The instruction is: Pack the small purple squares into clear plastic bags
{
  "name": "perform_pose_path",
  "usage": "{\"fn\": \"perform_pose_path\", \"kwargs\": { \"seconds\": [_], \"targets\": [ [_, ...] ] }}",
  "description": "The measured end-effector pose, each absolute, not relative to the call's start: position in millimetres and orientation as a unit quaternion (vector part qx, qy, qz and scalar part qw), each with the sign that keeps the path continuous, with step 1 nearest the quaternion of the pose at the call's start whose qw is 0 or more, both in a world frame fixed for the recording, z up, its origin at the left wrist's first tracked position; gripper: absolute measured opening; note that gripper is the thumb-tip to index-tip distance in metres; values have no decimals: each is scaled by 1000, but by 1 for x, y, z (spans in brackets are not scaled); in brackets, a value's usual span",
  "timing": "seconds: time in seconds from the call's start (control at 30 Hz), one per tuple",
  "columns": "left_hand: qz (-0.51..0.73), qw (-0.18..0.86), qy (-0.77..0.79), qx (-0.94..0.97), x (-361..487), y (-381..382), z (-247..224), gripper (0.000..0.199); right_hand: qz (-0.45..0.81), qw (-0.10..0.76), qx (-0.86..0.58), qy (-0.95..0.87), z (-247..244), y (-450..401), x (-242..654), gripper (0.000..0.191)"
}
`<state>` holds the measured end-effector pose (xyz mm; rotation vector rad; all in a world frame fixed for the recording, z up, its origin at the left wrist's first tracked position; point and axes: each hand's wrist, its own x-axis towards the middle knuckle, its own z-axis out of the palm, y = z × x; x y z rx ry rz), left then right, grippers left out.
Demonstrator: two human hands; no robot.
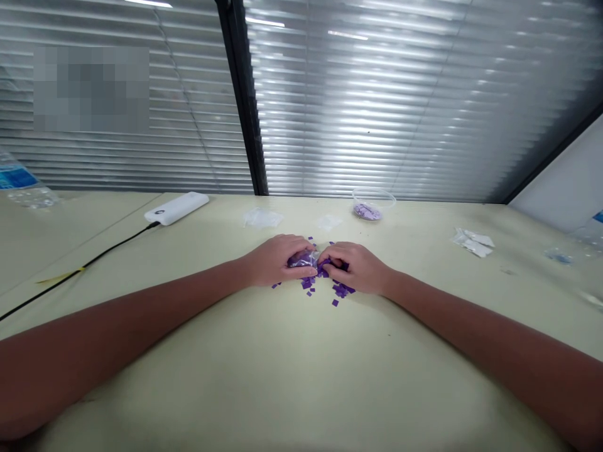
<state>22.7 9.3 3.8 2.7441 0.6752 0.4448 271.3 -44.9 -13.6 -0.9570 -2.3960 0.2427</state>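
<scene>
The left hand (271,260) and the right hand (353,269) meet near the middle of the table (292,370), closer to its far edge than its near edge. Both are closed, fingers curled, gripping a small clear plastic bag (301,258) that sits between them and has purple inside. Small purple squares (342,290) lie scattered on the table just below both hands, touching the right hand's fingers. Along the far edge sit a clear plastic bowl (374,198) with purple pieces in its bottom, two flat scraps of clear plastic (262,218), and a white power bank (176,208) with a black cable (80,272) running to the left edge. White paper scraps (473,242) lie toward the right edge, and a plastic water bottle (23,179) stands at the far left corner
</scene>
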Motion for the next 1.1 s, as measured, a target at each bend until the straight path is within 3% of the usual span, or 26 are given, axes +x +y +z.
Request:
{"fn": "perform_pose_path", "kwargs": {
  "seconds": [1.1],
  "targets": [
    [152,150,232,949,23,9,5,49,89,276,-357,-888,-15,-44,272,16]
  ]
}}
